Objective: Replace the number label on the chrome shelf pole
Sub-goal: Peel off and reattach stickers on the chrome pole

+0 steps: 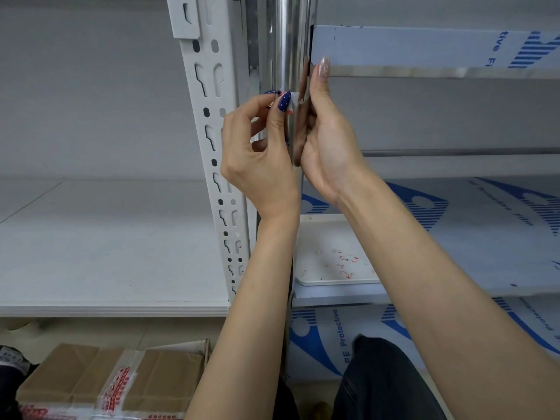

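Head cam view, so you're seeing roughly what I see. My left hand [257,153] has thumb and forefinger pinched tight on the edge of the white label [295,98], which sits on the front of the chrome pole [288,40], right at nail height. My right hand [327,140] isn't gripping anything. It's flat against the pole's right side with the fingers straight up, bracing it.

Going by the red and white scraps [345,262] in the white tray [306,280] on the shelf below, I'd say this is the peeling stage and the old label isn't fully off yet. Can't rule out that it's the fresh one going on, though. The next move needs a slow, even pull close to the metal so it doesn't tear into more bits. Slotted white upright [212,131] stands just left of the pole, and there's a cardboard box [75,377] on the floor.
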Demonstrator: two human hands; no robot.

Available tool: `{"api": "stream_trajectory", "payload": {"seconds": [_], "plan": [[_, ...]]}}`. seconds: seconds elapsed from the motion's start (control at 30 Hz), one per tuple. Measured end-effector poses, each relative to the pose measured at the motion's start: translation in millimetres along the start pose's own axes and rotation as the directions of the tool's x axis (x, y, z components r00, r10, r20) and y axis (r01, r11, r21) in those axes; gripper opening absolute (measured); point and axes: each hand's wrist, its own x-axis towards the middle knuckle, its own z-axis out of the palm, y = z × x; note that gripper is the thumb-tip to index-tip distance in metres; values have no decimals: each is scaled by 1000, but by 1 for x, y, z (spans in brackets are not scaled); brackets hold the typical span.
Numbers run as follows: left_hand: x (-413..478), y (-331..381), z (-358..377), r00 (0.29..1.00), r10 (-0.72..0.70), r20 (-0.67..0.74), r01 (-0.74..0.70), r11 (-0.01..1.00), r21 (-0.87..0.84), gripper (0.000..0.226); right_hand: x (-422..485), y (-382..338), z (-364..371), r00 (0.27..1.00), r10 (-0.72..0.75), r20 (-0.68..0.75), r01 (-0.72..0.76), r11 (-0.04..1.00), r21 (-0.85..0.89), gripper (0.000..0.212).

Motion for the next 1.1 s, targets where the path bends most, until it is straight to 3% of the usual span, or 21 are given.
{"api": "stream_trajectory", "payload": {"seconds": [0.5, 0.87, 1.1], "plan": [[3, -7, 6, 990, 130, -47, -124, 986, 115, 10, 1, 1, 3, 999, -5, -34, 3, 999, -38, 66], [5, -6, 4, 980, 199, 25, -199, 954, 223, 12, -2, -1, 4, 999, 4, -36, -6, 999, -47, 67], [-1, 2, -3, 995, 86, 40, -90, 990, 111, 15, -3, -1, 3, 999, 1, -48, -5, 996, -90, 60]]}}
